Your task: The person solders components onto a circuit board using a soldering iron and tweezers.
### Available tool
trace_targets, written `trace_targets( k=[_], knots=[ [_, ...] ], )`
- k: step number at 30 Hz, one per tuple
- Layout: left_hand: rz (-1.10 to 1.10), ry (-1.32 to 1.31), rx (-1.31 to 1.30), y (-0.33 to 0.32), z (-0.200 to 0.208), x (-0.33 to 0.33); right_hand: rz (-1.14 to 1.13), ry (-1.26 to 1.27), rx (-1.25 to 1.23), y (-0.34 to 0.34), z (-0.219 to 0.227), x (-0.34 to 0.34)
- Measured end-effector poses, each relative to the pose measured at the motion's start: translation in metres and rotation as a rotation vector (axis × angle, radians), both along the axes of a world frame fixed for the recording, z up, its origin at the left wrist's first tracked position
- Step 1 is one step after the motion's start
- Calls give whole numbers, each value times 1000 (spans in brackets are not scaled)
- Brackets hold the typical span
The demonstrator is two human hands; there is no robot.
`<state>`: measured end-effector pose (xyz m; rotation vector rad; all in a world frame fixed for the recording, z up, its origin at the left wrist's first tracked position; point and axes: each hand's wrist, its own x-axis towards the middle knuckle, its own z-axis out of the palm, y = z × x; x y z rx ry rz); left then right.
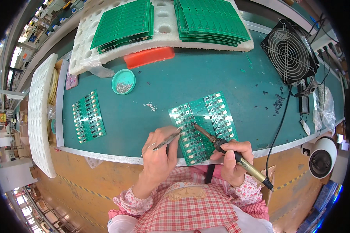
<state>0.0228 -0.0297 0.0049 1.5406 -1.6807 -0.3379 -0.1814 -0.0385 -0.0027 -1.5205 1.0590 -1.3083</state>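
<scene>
A green circuit board panel [200, 134] with rows of small mounted parts lies on the bench in front of me, near its front edge. My right hand [234, 157] is closed around a soldering iron [243, 163], whose tip touches or hovers just over the board's middle. Metal tweezers [166, 140] are pinched in my left hand [159, 151], their points at the board's left part. A thin wire also runs out by the left hand; I cannot tell how it is held. Whether solder is melting at the tip is too small to see.
A second populated board [88, 118] lies to the left, below a teal dish [123, 81] of small metal parts. Stacked bare boards [124, 21] rest on white foam [165, 43] behind a red tray [149, 57]. A black fan [288, 52] stands at right; the iron's cord [278, 134] runs past it.
</scene>
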Motion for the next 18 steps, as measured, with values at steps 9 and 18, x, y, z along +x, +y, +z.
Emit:
trace_targets(
  k=[9,18],
  knots=[
    [-4,-1,-13,-1,1,-1,61,-60,-134,-3,-4,-1],
    [-11,-8,-26,-1,0,1,170,-186,-278,-8,2,4]
  ],
)
